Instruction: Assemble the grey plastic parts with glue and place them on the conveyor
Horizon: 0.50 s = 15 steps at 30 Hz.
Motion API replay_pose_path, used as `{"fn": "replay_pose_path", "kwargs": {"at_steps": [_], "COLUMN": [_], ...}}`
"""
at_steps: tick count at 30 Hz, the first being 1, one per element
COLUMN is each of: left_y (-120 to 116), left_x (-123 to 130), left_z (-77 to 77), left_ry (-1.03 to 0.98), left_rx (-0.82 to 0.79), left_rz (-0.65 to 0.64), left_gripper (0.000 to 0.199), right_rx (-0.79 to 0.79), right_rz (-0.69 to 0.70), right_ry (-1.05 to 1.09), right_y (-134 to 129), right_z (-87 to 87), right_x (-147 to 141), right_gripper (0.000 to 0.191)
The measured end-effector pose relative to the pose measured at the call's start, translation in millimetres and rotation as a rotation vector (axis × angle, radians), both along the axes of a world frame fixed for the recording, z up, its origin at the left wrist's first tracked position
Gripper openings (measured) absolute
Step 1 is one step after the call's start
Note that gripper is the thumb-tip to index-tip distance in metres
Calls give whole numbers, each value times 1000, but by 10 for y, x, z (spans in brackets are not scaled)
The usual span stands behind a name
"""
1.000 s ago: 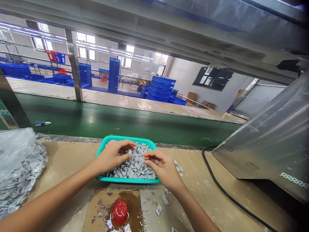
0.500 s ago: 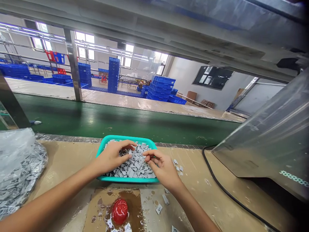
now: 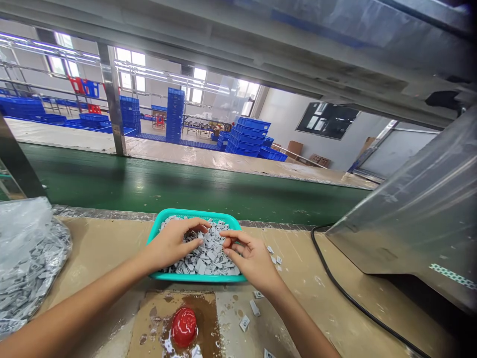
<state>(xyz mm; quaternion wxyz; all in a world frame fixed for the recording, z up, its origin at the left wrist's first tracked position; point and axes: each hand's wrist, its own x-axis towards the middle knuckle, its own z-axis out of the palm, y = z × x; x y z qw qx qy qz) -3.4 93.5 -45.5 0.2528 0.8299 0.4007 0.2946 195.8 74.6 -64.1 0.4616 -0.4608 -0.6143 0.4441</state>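
A turquoise basket full of small grey-white plastic pieces sits on the brown worktop. Over its left half is my left hand, thumb and fingers apart, with nothing gripped between them. My right hand hovers at the basket's right side, its fingers curled and thumb apart from the index finger; I see nothing held in it. A wet red rounded object rests on a soaked brown patch in front of the basket. Several loose pieces lie to the right of that patch.
A clear plastic bag of similar pieces is at the left. Behind the basket runs a green conveyor belt. A black cable curves beside a metal housing on the right. A metal structure hangs overhead.
My right thumb and index finger have parted slightly. My left hand is nearly unmoved. The small item on the belt at far left has shifted left, almost out of sight.
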Motion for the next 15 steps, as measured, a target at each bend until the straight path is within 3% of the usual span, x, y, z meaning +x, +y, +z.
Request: {"fn": "replay_pose_path", "kwargs": {"at_steps": [4,7,12,15], "left_y": [-34,-112,-305,-393], "left_x": [11,51,96,74], "left_z": [17,80,325,471], "left_ry": [69,-47,-292,-349], "left_rx": [93,214,140,135], "left_rz": [-42,-91,-228,-226], "left_gripper": [31,28,20,21], "right_rx": [-21,-94,-315,-428], "right_rz": [-11,-25,45,135], "right_ry": [65,234,658,849], "right_y": [-35,-164,-418,-509], "right_z": [38,105,316,465], "right_x": [-47,-198,-400,-406], "right_gripper": [22,21,26,32]}}
